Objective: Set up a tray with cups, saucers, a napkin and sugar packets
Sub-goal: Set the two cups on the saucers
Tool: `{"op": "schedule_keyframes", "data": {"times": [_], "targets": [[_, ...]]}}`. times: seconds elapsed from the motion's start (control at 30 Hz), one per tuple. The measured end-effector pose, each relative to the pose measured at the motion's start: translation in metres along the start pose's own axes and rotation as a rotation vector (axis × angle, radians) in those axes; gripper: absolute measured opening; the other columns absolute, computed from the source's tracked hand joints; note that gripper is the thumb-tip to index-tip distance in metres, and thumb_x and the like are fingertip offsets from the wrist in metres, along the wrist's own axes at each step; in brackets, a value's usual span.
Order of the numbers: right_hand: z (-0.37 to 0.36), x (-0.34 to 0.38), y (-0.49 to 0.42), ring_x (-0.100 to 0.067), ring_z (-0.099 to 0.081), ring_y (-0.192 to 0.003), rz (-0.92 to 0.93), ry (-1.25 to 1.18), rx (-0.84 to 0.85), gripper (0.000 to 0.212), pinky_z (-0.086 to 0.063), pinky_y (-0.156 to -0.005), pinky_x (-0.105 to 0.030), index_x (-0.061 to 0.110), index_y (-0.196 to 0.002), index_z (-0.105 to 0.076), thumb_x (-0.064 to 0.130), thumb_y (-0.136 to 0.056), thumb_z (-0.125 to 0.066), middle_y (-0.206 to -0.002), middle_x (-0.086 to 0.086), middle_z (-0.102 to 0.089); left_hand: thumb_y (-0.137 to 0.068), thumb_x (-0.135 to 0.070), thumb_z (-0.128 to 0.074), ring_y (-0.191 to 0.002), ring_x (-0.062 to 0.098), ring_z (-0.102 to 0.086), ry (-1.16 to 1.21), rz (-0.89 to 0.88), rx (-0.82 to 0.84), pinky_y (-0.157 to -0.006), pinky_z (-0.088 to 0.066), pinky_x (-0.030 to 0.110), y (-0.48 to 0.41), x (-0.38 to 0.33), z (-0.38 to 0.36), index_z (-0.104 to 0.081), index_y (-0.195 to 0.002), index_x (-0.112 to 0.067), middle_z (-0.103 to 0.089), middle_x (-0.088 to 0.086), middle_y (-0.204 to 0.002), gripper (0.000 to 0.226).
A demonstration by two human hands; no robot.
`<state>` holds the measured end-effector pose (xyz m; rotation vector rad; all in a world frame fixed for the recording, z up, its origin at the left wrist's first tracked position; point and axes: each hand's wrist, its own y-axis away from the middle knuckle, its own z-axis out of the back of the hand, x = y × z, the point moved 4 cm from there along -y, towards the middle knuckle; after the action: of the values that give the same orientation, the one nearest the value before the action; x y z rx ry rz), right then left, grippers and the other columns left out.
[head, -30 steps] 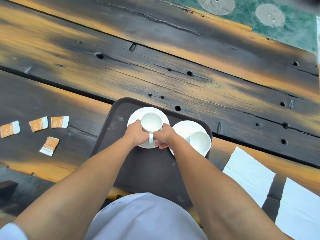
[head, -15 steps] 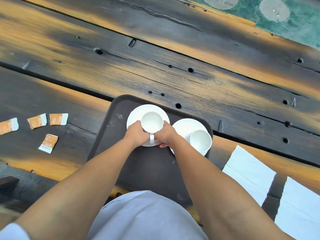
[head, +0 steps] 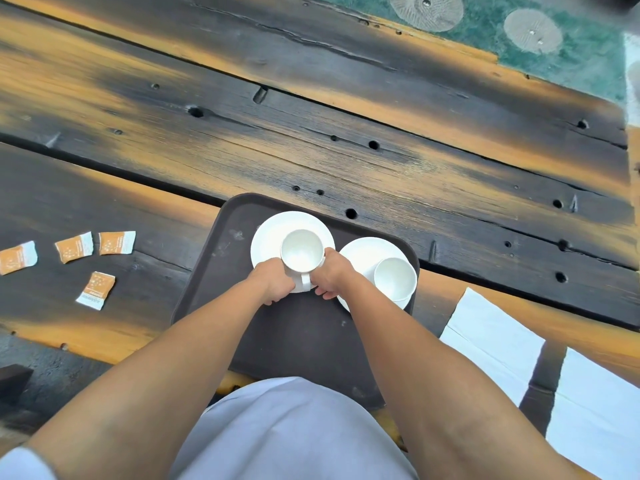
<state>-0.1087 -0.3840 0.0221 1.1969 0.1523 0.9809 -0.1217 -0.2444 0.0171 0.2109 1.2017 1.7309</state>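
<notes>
In the head view, the left hand (head: 273, 284) and the right hand (head: 332, 273) are cupping the left cup (head: 302, 250) from either side, fingers curled against its wall beside the handle, which is pointing toward the person. That cup is sitting on the left saucer (head: 270, 237), toward its near rim rather than centred, and this is looking like the main risk. Glazed ware is probably sliding easily on glazed ware, so a nudge could be walking the cup off the rim or knocking the saucer against the right saucer (head: 363, 251) just beside it. The right cup (head: 394, 278) is likewise sitting near-right of centre, close to the lip of the tray (head: 304, 334). Cups and saucers are showing as smooth, glossy white rounds. The tray is a matte dark-brown rectangle with rounded corners and a scuffed face. Four sugar packets (head: 112, 242), small crinkled orange-and-white paper rectangles, are lying on the table (head: 311, 133) well to the left, and flat white napkins (head: 491, 344) are lying off the tray to the right. The table is made of rough, charred planks with holes and gaps.
</notes>
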Motion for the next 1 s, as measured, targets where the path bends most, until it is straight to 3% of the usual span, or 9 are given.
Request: {"op": "schedule_keyframes", "data": {"times": [0.1, 0.27, 0.37, 0.47, 0.57, 0.73, 1.0], "targets": [[-0.001, -0.006, 0.013, -0.031, -0.074, -0.095, 0.007, 0.015, -0.017, 0.045, -0.062, -0.082, -0.043, 0.011, -0.136, -0.042, 0.008, -0.091, -0.047, -0.104, -0.016, -0.067, -0.088, -0.012, -0.05, -0.091, 0.03, -0.07, -0.003, 0.004, 0.035, -0.072, -0.061, 0.036, 0.012, 0.001, -0.004, -0.047, -0.103, -0.009, -0.068, 0.019, -0.097, 0.016], [-0.007, -0.021, 0.044, -0.031, -0.074, -0.09, -0.001, 0.106, -0.054, 0.032, -0.061, -0.085, -0.043, 0.005, -0.119, -0.056, 0.009, -0.088, -0.054, -0.106, -0.019, -0.071, -0.091, -0.017, -0.05, -0.094, 0.031, -0.072, -0.071, -0.051, 0.099, -0.077, -0.062, 0.038, 0.034, 0.005, -0.011, -0.063, -0.108, -0.005, -0.07, 0.019, -0.105, 0.025], [-0.018, -0.029, 0.061, -0.028, -0.07, -0.077, -0.007, 0.161, -0.044, 0.029, -0.061, -0.084, -0.041, 0.005, -0.117, -0.057, 0.014, -0.09, -0.052, -0.103, -0.018, -0.071, -0.089, -0.016, -0.048, -0.094, 0.032, -0.072, -0.146, -0.095, 0.101, -0.079, -0.062, 0.04, 0.051, 0.008, -0.015, -0.065, -0.108, -0.005, -0.07, 0.019, -0.104, 0.028], [-0.032, -0.038, 0.073, -0.03, -0.074, -0.091, -0.009, 0.198, -0.03, 0.034, -0.06, -0.088, -0.043, 0.006, -0.122, -0.055, 0.018, -0.091, -0.05, -0.108, -0.019, -0.071, -0.086, -0.014, -0.045, -0.093, 0.035, -0.072, -0.249, -0.126, 0.115, -0.08, -0.062, 0.042, 0.064, 0.018, -0.022, -0.067, -0.106, -0.003, -0.072, 0.021, -0.096, 0.032], [-0.046, -0.043, 0.081, -0.03, -0.074, -0.088, -0.005, 0.258, -0.032, 0.035, -0.06, -0.089, -0.044, 0.008, -0.123, -0.056, 0.02, -0.091, -0.05, -0.106, -0.016, -0.07, -0.087, -0.017, -0.045, -0.084, 0.033, -0.07, -0.373, -0.162, 0.131, -0.08, -0.062, 0.041, 0.075, 0.029, -0.028, -0.066, -0.107, -0.005, -0.073, 0.018, -0.097, 0.031], [-0.061, -0.043, 0.093, -0.029, -0.067, -0.074, -0.029, 0.32, -0.018, 0.034, -0.059, -0.088, -0.043, 0.007, -0.121, -0.057, 0.023, -0.092, -0.05, -0.092, -0.014, -0.067, -0.092, -0.021, -0.049, -0.103, 0.029, -0.063, -0.544, -0.288, 0.096, -0.088, -0.054, 0.038, 0.083, 0.039, -0.025, -0.065, -0.11, -0.011, -0.068, 0.008, -0.113, 0.026], [-0.088, -0.021, 0.109, -0.026, -0.066, -0.066, -0.035, 0.321, -0.033, 0.029, -0.06, -0.082, -0.039, 0.009, -0.115, -0.059, 0.024, -0.093, -0.048, -0.084, -0.009, -0.063, -0.093, -0.019, -0.049, -0.106, 0.031, -0.061, -0.624, -0.322, 0.105, -0.092, -0.053, 0.039, 0.083, 0.073, 0.006, -0.063, -0.112, -0.009, -0.065, 0.01, -0.117, 0.026]]}}
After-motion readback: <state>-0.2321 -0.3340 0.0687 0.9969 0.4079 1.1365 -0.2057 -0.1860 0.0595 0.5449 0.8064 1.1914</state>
